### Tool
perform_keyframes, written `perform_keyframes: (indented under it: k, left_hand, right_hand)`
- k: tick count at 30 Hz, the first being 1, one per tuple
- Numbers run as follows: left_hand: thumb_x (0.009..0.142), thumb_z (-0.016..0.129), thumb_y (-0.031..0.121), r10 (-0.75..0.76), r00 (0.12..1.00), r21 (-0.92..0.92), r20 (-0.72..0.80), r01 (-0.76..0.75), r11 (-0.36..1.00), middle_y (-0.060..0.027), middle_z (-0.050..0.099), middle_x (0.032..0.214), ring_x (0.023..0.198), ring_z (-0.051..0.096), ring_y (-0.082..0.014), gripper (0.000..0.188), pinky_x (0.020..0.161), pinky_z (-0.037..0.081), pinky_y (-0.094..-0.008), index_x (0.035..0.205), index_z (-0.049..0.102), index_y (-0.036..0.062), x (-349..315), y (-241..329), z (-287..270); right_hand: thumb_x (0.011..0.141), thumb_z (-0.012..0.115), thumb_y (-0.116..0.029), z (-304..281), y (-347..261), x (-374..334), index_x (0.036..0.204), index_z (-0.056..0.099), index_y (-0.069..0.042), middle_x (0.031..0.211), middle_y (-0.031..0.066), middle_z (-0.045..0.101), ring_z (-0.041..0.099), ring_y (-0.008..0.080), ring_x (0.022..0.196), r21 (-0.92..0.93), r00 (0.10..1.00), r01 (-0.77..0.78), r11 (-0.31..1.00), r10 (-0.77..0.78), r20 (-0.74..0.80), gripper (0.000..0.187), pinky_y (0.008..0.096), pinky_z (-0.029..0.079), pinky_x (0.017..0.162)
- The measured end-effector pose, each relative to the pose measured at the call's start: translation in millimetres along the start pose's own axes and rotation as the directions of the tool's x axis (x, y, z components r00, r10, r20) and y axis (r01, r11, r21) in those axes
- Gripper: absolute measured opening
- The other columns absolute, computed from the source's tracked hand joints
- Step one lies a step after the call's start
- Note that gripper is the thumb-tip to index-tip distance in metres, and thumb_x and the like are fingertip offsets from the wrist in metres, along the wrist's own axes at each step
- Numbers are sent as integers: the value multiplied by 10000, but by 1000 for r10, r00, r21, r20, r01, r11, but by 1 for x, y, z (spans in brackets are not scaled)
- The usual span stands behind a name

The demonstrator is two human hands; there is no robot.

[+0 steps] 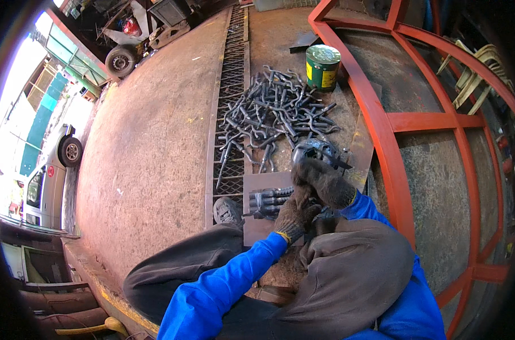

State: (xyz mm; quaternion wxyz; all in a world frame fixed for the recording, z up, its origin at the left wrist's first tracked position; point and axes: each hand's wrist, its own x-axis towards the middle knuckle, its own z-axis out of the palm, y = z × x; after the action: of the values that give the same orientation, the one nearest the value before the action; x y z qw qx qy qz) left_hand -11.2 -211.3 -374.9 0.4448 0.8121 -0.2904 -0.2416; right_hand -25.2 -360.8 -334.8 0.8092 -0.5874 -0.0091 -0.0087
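Note:
My left hand (297, 215), in a dark knit glove with a yellow cuff, is closed just above my lap. Close against it is my right hand (328, 184), gloved alike, with its fingers curled in. What the fingers hold is hidden or too small to name. Just beyond the right hand sits a dark, shiny bundle (315, 148) that looks wrapped in plastic. Left of my hands, several dark metal rods (269, 194) lie side by side on a brown sheet (256, 180). Farther off spreads a loose pile of bent metal rods (274, 107).
A green and yellow can (323, 71) stands behind the pile. Along the right runs a red metal frame (376, 107). A mesh grating strip (230, 68) crosses the concrete floor (150, 124). My shoe (228, 212) rests beside the sheet. A wheel (120, 61) lies far left.

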Motion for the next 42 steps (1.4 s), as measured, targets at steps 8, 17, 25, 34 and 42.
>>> perform_keyframes:
  k: [8, 17, 25, 34, 42]
  left_hand:
    - [828, 667, 279, -90, 994, 186, -61, 100, 977, -201, 679, 931, 847, 669, -360, 350, 685, 521, -473, 1086, 595, 54, 2, 0, 13]
    - [874, 588, 229, -99, 984, 300, -150, 141, 943, -245, 559, 1092, 834, 617, -451, 243, 656, 498, -528, 1042, 534, 62, -13, 8, 24]
    - [831, 648, 240, -74, 962, 96, -263, 103, 990, -194, 585, 1069, 893, 608, -407, 254, 740, 492, -491, 1026, 597, 84, -17, 1, 29]
    - [900, 588, 193, -56, 952, -196, -302, -4, 981, -191, 677, 1018, 947, 659, -328, 254, 817, 508, -371, 1074, 649, 19, -16, -9, 34]
    - [931, 596, 319, -228, 833, -467, 505, 485, 739, -65, 635, 792, 606, 582, -118, 376, 523, 478, -267, 1149, 595, 13, 12, -1, -41]
  right_hand:
    - [1000, 468, -354, -24, 25, 52, 893, 538, -101, 622, -26, 468, 481, 107, 508, 484, 938, -5, 875, 172, -301, 283, 306, 499, 525]
    - [1006, 487, -277, -28, -16, 16, 955, 603, -28, 792, 50, 603, 602, 151, 732, -40, 961, 172, 984, -176, -214, 279, 336, 537, 712]
    - [832, 647, -521, -24, -6, -46, 1120, 632, -55, 1069, 194, 652, 621, 343, 1015, -811, 959, -281, 513, 188, -214, 548, 424, 477, 891]
    - [892, 580, -472, -4, 7, -51, 1053, 666, -38, 942, 175, 680, 656, 373, 827, -806, 910, -391, 444, 55, -411, 470, 458, 512, 772]
    - [952, 568, -354, -20, 18, -50, 1012, 633, -47, 683, 46, 622, 566, 137, 563, -125, 771, -494, 860, 367, -521, 320, 298, 456, 524]
